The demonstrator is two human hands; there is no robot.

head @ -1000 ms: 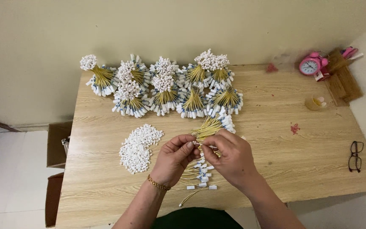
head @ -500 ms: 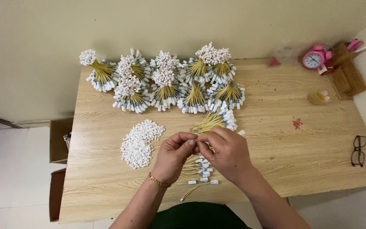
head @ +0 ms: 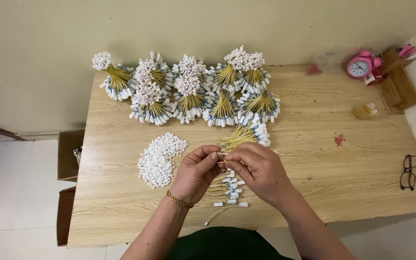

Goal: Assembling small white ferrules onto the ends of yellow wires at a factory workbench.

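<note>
Where a cream wall meets its far edge, a large rectangular light-wood surface fills most of the head view. Along that far edge stands a row of bundled thin yellow cables with white connector ends, about ten sheaves fanned out and touching one another. Nearer the middle lies a loose bundle of the same yellow cables, just beyond the hands. To the left of the hands sits a curved heap of small white plastic connector pieces on the surface. Under and just in front of the hands lies a scatter of finished yellow cables with white and blue ends.

The left hand, with a gold chain bracelet at the wrist, and the right hand meet fingertip to fingertip above the surface. Each grip is a narrow pinch, and together they hold one thin yellow cable with a small white end piece between them, at the centre of the surface.

At the far right corner stand a round pink alarm clock and a brown wooden holder; near them is a small clear cup. Black-framed glasses lie by the right edge.
</note>
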